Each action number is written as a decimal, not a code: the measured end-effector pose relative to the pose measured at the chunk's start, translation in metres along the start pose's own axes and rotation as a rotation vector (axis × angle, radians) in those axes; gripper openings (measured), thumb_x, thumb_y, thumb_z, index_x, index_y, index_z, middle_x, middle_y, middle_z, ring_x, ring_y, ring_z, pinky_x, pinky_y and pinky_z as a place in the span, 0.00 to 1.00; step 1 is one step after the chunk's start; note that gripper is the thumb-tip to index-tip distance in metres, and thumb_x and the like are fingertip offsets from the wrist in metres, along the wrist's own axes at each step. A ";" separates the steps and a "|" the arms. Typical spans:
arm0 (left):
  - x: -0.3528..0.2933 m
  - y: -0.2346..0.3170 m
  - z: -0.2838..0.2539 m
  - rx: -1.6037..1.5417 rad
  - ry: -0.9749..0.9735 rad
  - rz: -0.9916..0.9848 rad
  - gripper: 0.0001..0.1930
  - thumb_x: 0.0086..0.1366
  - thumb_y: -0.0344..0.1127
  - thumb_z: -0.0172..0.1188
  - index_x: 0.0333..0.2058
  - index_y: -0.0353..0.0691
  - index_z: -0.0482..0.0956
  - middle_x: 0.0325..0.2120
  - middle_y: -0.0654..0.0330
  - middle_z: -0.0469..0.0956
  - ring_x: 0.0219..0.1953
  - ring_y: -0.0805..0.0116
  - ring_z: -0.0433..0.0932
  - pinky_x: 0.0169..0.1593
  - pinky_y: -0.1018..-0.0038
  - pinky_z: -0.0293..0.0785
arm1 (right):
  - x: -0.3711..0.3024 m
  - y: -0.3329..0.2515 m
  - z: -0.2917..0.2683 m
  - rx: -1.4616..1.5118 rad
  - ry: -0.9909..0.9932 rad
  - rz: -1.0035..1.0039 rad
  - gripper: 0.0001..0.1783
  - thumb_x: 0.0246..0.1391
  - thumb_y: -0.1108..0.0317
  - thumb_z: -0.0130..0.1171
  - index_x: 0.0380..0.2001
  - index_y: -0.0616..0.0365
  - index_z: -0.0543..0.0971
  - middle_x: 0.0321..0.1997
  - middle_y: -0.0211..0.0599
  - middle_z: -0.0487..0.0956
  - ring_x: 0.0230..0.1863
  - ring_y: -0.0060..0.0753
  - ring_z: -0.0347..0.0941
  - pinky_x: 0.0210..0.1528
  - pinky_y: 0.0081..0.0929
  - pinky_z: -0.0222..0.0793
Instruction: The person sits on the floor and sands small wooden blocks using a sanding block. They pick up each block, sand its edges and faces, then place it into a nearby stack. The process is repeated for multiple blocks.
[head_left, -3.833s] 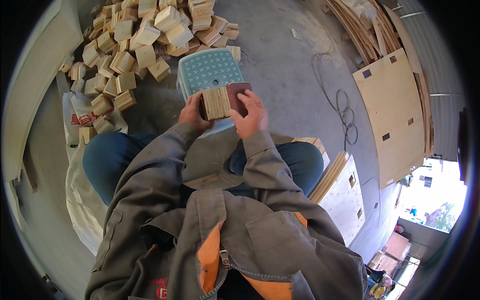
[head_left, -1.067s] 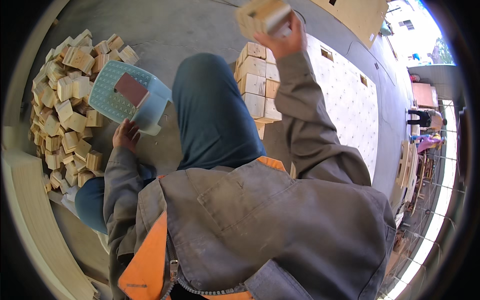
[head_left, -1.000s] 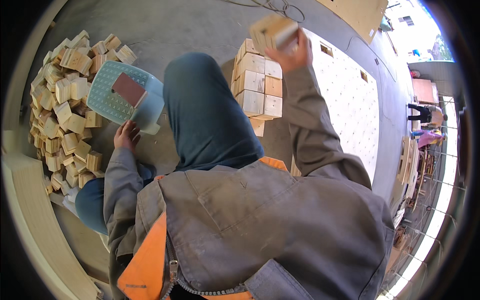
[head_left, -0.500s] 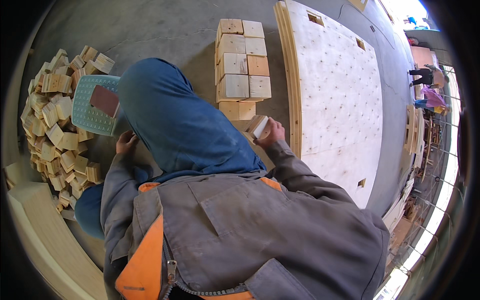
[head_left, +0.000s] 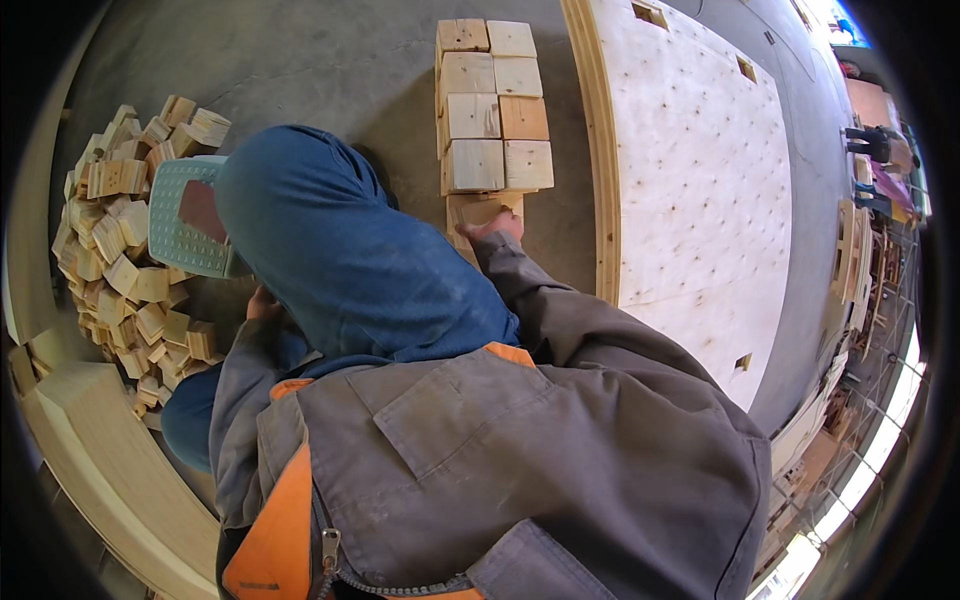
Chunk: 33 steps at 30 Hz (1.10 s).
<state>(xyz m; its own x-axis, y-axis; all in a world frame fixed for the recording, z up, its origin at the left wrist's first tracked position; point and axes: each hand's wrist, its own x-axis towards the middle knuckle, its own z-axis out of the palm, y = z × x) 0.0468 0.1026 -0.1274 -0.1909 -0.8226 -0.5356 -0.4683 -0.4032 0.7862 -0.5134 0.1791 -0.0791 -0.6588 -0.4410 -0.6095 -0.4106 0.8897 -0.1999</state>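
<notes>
At the near end of a neat stack of square wooden blocks (head_left: pixel 474 165), my right hand (head_left: pixel 494 227) grips a wooden block (head_left: pixel 478 209) low against the row. Its thumb and fingers lie on either side of that block, which the hand partly covers. My left hand (head_left: pixel 263 304) hangs beside my bent left leg, near the loose pile of wooden blocks (head_left: pixel 128 255). The blue trouser leg hides most of its fingers, so what it holds, if anything, does not show.
A pale green plastic stool (head_left: pixel 182 252) with a dark red patch stands between the pile and my knee. Right of the stack lies a thick stack of plywood sheets (head_left: pixel 700 200). Long timber (head_left: pixel 100 440) runs at the lower left. Other people (head_left: pixel 880 150) are far right.
My right hand has moved left and forward with the block, from beside the stack to its near end. My left hand has shifted slightly down and behind the leg.
</notes>
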 end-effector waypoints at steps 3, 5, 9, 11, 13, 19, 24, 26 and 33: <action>0.002 0.026 0.018 0.020 -0.063 -0.061 0.32 0.63 0.35 0.75 0.64 0.34 0.76 0.59 0.51 0.83 0.61 0.59 0.81 0.64 0.66 0.75 | 0.004 -0.004 -0.009 0.001 -0.007 0.076 0.58 0.34 0.34 0.83 0.63 0.62 0.75 0.66 0.53 0.75 0.66 0.52 0.74 0.66 0.45 0.76; 0.000 0.040 0.027 0.042 -0.065 -0.100 0.32 0.63 0.35 0.75 0.64 0.34 0.76 0.59 0.52 0.83 0.60 0.59 0.81 0.63 0.66 0.76 | 0.008 -0.005 -0.007 0.024 0.002 0.102 0.60 0.34 0.33 0.83 0.64 0.62 0.74 0.66 0.53 0.75 0.67 0.52 0.74 0.66 0.46 0.76; 0.006 0.036 0.025 0.177 -0.098 -0.052 0.32 0.63 0.36 0.75 0.64 0.34 0.76 0.59 0.52 0.83 0.61 0.60 0.81 0.64 0.67 0.75 | 0.027 -0.004 0.004 0.063 -0.023 0.057 0.70 0.31 0.27 0.82 0.69 0.68 0.70 0.71 0.59 0.72 0.72 0.53 0.70 0.71 0.35 0.71; 0.005 0.017 0.020 0.183 -0.089 0.019 0.31 0.64 0.36 0.75 0.63 0.34 0.76 0.59 0.52 0.83 0.61 0.60 0.81 0.64 0.66 0.75 | 0.035 0.003 0.023 -0.022 0.009 -0.002 0.69 0.32 0.28 0.82 0.68 0.69 0.70 0.71 0.57 0.71 0.70 0.56 0.71 0.69 0.39 0.73; 0.008 0.007 0.014 0.041 -0.091 -0.036 0.31 0.64 0.37 0.74 0.63 0.35 0.76 0.59 0.51 0.83 0.62 0.59 0.81 0.64 0.66 0.75 | 0.039 0.006 0.029 -0.035 -0.020 -0.007 0.68 0.33 0.29 0.82 0.67 0.70 0.70 0.72 0.57 0.71 0.69 0.56 0.73 0.67 0.40 0.75; 0.025 0.005 0.021 -0.004 -0.136 -0.142 0.30 0.65 0.37 0.73 0.63 0.35 0.76 0.59 0.50 0.83 0.63 0.56 0.80 0.65 0.65 0.75 | 0.078 0.057 0.070 0.331 -0.190 0.017 0.60 0.38 0.32 0.81 0.63 0.68 0.75 0.63 0.53 0.81 0.61 0.51 0.81 0.64 0.36 0.76; 0.022 -0.031 0.010 0.332 -0.144 0.064 0.30 0.67 0.36 0.71 0.65 0.35 0.75 0.60 0.50 0.81 0.63 0.55 0.79 0.64 0.64 0.75 | 0.061 0.038 0.058 0.769 -0.322 -0.011 0.43 0.49 0.50 0.82 0.61 0.67 0.79 0.58 0.47 0.86 0.59 0.42 0.83 0.62 0.35 0.77; 0.022 -0.034 0.011 0.313 -0.157 0.051 0.29 0.68 0.35 0.71 0.65 0.36 0.74 0.61 0.50 0.81 0.63 0.56 0.79 0.64 0.64 0.75 | 0.052 0.033 0.051 0.782 -0.244 -0.034 0.37 0.53 0.56 0.80 0.60 0.65 0.80 0.58 0.45 0.86 0.58 0.41 0.83 0.61 0.34 0.76; 0.024 -0.025 0.013 0.153 -0.155 0.015 0.28 0.69 0.34 0.69 0.66 0.36 0.74 0.61 0.50 0.81 0.63 0.56 0.79 0.65 0.64 0.75 | 0.046 0.033 0.048 0.804 -0.141 -0.058 0.33 0.56 0.59 0.78 0.61 0.64 0.80 0.57 0.44 0.86 0.57 0.41 0.83 0.62 0.33 0.75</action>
<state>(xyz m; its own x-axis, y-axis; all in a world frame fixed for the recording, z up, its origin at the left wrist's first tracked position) 0.0429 0.0984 -0.1642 -0.3241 -0.7518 -0.5743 -0.5872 -0.3161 0.7452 -0.5268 0.1935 -0.1510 -0.5427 -0.5174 -0.6616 0.1717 0.7028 -0.6904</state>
